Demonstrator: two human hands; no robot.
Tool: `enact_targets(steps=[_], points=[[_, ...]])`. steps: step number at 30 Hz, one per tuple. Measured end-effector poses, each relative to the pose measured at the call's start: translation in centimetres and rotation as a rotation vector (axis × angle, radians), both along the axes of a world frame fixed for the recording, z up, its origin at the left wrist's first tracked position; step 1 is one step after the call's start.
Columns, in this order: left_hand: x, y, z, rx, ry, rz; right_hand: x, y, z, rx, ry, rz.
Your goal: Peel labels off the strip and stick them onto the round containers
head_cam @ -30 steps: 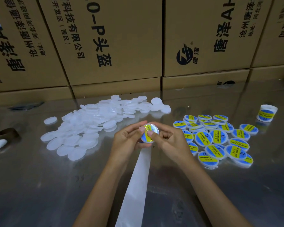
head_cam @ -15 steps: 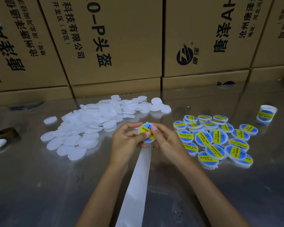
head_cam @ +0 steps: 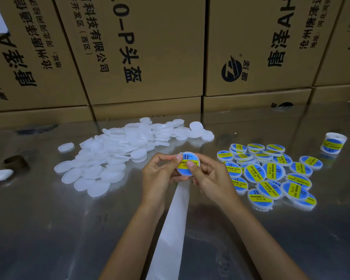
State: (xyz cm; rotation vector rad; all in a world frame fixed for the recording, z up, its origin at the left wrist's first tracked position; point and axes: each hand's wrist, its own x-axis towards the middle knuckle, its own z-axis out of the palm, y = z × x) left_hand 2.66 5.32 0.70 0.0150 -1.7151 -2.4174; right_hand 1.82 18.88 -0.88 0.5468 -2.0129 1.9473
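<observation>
Single head view, looking forward and down, close over table (head_cam: pixel 49 229), facing stacked cartons (head_cam: pixel 150 47).

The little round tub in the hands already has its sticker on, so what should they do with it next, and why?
Probably set the small round white container with the blue-and-yellow label down among the pile of labelled containers on the right. The label already covers its face, with the left hand and right hand gripping it and both thumbs pressing, so smoothing looks nearly finished.

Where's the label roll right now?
In the head view, the label roll stands alone at the far right of the table, beyond the labelled containers.
</observation>
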Motion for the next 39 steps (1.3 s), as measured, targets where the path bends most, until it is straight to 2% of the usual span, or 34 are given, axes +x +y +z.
enact_targets(steps=[7,12,18,20,22,23,26,28,33,37,39], points=[[0.0,-0.2,0.2,-0.221,0.089,-0.097,0.2,0.1,0.0,0.041,0.031,-0.017],[-0.1,0.0,-0.2,-0.219,0.083,-0.035,-0.4,0.5,0.0,0.076,-0.077,0.015],[-0.3,0.3,-0.5,-0.199,0.041,-0.053,-0.7,1.8,0.0,0.099,-0.223,0.027],[-0.5,0.2,-0.5,-0.157,0.019,-0.036,-1.1,2.3,0.2,0.068,-0.232,-0.109],[-0.7,-0.2,-0.4,-0.104,-0.008,0.030,-1.8,3.7,0.2,0.098,-0.224,-0.341],[-0.9,-0.5,-0.3,-0.081,-0.022,0.072,-2.1,4.6,0.1,0.190,-0.229,-0.461],[-1.4,-1.5,-0.4,-0.059,-0.056,0.189,-2.6,7.2,-0.9,0.640,-0.285,-0.721],[-1.7,-2.1,-0.7,-0.090,-0.081,0.250,-2.7,8.1,-1.3,0.755,-0.334,-0.765],[-2.8,-3.4,-2.0,-0.183,-0.125,0.384,-2.8,8.5,-1.6,0.788,-0.368,-0.849],[-3.6,-4.2,-3.3,-0.277,-0.132,0.470,-2.5,7.5,-1.4,0.757,-0.254,-0.890],[-4.0,-4.6,-3.6,-0.450,-0.130,0.527,-2.4,6.3,-1.3,0.747,-0.178,-0.855]])
